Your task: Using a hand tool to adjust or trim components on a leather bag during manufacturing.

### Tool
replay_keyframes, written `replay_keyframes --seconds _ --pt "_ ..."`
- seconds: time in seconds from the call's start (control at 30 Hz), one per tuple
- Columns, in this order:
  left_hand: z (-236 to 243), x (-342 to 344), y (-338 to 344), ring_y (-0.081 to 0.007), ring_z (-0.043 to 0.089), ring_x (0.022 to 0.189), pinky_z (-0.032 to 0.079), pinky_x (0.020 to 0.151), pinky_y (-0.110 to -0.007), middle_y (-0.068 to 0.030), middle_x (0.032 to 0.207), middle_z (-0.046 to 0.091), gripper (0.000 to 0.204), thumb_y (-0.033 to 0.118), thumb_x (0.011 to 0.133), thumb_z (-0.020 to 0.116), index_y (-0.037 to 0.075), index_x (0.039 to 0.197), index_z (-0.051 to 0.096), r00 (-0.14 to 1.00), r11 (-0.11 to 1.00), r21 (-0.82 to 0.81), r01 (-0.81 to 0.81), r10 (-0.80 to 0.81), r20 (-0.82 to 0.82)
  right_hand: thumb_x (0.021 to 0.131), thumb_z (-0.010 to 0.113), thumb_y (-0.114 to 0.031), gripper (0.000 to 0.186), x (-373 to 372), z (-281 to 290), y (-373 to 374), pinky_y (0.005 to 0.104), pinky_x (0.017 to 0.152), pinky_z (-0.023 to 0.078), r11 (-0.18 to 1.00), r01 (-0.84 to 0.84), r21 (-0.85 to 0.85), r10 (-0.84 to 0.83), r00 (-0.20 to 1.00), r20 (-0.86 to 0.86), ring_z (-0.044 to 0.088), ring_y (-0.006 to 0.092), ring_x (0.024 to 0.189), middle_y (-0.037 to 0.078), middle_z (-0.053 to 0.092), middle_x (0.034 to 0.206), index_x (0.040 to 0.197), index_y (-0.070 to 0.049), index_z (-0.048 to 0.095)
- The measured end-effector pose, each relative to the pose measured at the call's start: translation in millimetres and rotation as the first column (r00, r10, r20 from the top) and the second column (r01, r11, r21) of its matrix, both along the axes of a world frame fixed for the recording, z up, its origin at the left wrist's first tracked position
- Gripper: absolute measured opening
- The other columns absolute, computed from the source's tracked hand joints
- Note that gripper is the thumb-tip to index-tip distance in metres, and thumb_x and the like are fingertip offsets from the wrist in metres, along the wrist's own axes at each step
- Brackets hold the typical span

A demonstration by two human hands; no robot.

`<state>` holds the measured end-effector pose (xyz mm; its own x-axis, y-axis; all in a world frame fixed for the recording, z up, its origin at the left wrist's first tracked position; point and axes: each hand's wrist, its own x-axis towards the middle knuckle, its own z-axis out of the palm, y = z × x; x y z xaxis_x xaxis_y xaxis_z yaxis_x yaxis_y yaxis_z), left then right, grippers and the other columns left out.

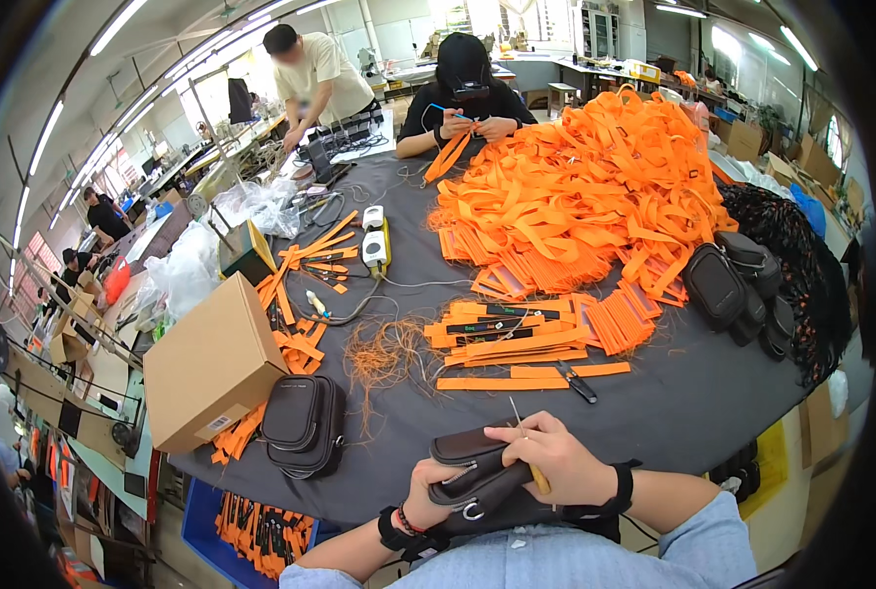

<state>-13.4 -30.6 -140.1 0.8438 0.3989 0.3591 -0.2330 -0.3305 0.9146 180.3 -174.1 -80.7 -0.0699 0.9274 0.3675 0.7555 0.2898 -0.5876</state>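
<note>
Close to my body, a dark brown zippered pouch (497, 488) with a metal ring is held up between both hands. My left hand (426, 496) is closed around its left end, near the zipper. My right hand (559, 459) is closed on what looks like an awl: a wooden handle (540, 479) shows below the fingers, and a thin metal shaft points up past the thumb. Those fingers also rest against the pouch's right end. Just beyond lie small dark-handled snips (576, 383) and flat orange strips (536, 378). Another dark pouch (303, 425) stands to the left.
A large heap of orange straps (585, 187) covers the far right of the grey-covered table (399, 452). Several black pouches (718, 285) sit at the right edge. A cardboard box (212, 363), power strip (375, 240) and blue bin (200, 525) are leftward. Across the table, a person handles orange straps.
</note>
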Motion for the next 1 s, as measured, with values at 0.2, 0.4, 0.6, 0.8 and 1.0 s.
replay_keyframes --seconds 0.2,0.4,0.6,0.8,1.0 --pt "-20.5 -4.3 3.7 -0.016 0.069 0.095 0.052 0.085 -0.029 -0.0131 0.104 0.074 0.035 0.002 0.072 0.08 -0.003 0.106 0.074 0.996 0.993 -0.09 -0.082 0.08 -0.028 0.06 0.078 0.002 0.05 -0.4 -1.5 -0.7 0.0411 0.095 0.042 1.0 0.028 0.012 -0.026 0.995 -0.099 0.05 0.0309 0.107 0.007 0.053 0.145 0.104 -0.01 0.057" --pt "-28.9 0.5 13.0 -0.0172 0.066 0.101 0.051 0.09 -0.031 -0.0154 0.115 0.07 0.037 0.001 0.074 0.08 -0.005 0.11 0.071 0.999 0.957 -0.291 -0.008 0.02 0.04 0.059 0.081 0.0 0.055 0.1 -6.2 -0.8 0.0408 0.096 0.042 0.998 0.056 0.025 -0.053 0.993 -0.101 0.05 0.0321 0.107 0.009 0.054 0.144 0.107 -0.01 0.057" --pt "-25.8 2.4 9.6 -0.0144 0.065 0.097 0.051 0.087 -0.029 -0.0124 0.111 0.071 0.032 -0.002 0.075 0.077 -0.006 0.106 0.071 0.999 0.938 -0.342 -0.048 0.05 -0.003 0.059 0.082 -0.002 0.055 1.4 -2.9 1.0 0.0402 0.096 0.041 0.996 0.084 0.015 -0.082 0.992 -0.099 0.051 0.0338 0.106 0.009 0.056 0.141 0.107 -0.009 0.056" --pt "-24.6 5.3 17.7 -0.0104 0.064 0.089 0.052 0.08 -0.026 -0.0088 0.103 0.073 0.03 0.002 0.079 0.077 -0.008 0.106 0.071 0.998 0.92 -0.392 -0.016 -0.012 -0.068 0.058 0.081 -0.002 0.055 2.5 -4.1 3.1 0.0409 0.094 0.043 0.991 0.123 0.042 -0.119 0.988 -0.1 0.052 0.034 0.105 0.009 0.057 0.139 0.107 -0.009 0.057" --pt "2.3 15.1 17.7 -0.0058 0.062 0.081 0.051 0.073 -0.023 -0.0036 0.094 0.073 0.027 0.001 0.083 0.073 -0.007 0.108 0.072 0.986 0.933 -0.353 0.067 -0.115 -0.119 0.057 0.079 -0.001 0.055 3.2 -6.4 3.0 0.042 0.093 0.043 0.991 0.128 0.044 -0.124 0.988 -0.092 0.052 0.0349 0.106 0.008 0.059 0.135 0.106 -0.009 0.056"
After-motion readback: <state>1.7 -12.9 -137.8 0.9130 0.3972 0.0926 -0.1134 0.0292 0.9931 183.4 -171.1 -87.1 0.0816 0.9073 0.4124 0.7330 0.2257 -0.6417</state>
